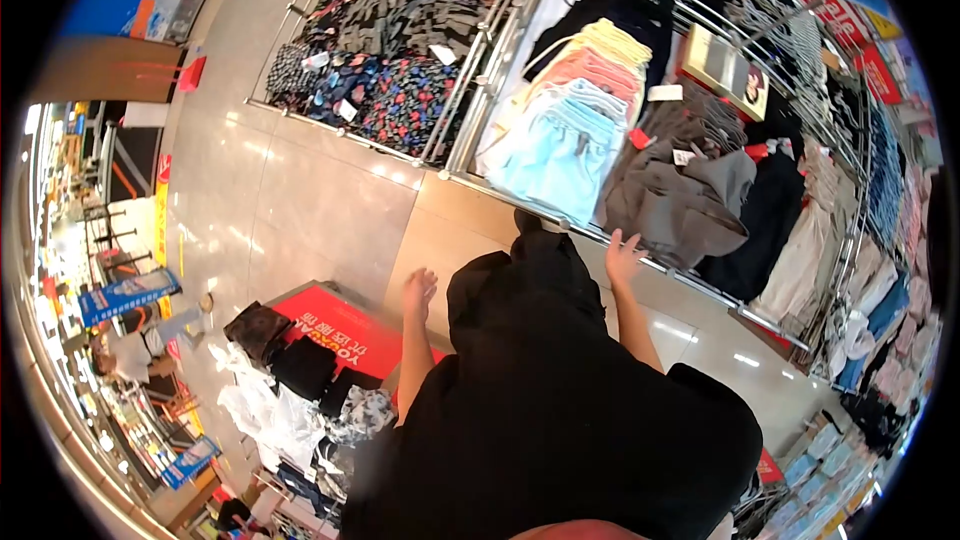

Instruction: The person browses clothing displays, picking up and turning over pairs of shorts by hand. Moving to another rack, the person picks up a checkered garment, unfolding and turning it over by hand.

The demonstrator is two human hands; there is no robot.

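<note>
Low in front of my body, my left hand (421, 291) is held over the floor with its fingers apart, holding nothing. My right hand (624, 256) is raised at the front rail of a metal display bin (563, 224), fingers spread and empty. Nearest to it lies a rumpled grey-brown garment (680, 202) in the bin. Left of that garment, folded light blue shorts (560, 155) overlap coral ones (598, 75) and yellow ones (615, 41). Black clothing (765, 230) and beige clothing (797, 260) lie further right. Whether my right hand touches the rail, I cannot tell.
A second bin holds patterned clothes (410, 100) at the upper left. On the floor side, a red box (340, 325) stands beside dark folded clothes (303, 365) and white plastic bags (265, 405). A gold box (722, 70) sits among the clothes. Another person (130, 355) is far left.
</note>
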